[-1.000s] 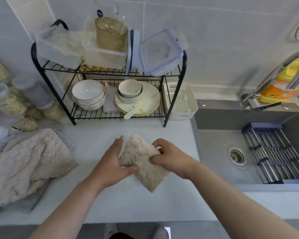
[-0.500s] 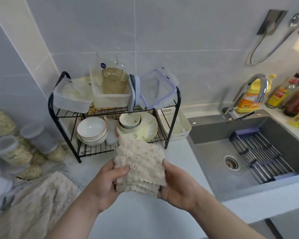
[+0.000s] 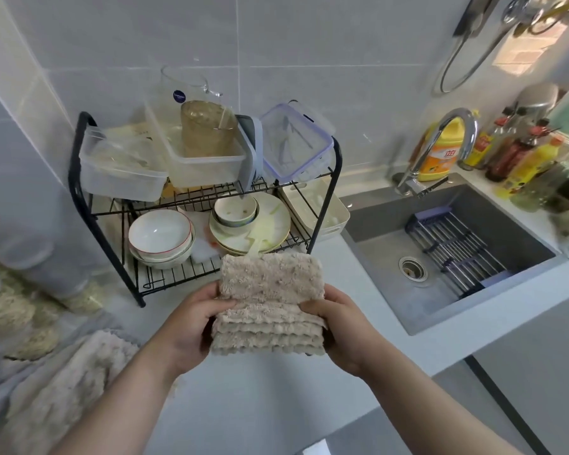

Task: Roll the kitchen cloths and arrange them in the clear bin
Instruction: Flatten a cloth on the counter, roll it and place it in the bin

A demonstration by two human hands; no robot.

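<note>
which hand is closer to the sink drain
Right. The right hand grips the right edge of the folded cloth, with the sink drain up to its right; the left hand grips the opposite edge, farther off.

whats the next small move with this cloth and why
Probably start curling the top edge of the cloth toward you into a roll: the left hand and right hand hold its sides, and it is only folded in flat layers, not yet rolled.

Left hand (image 3: 191, 326), right hand (image 3: 345, 330) and 2 forearms (image 3: 122, 399) are bare.
</note>
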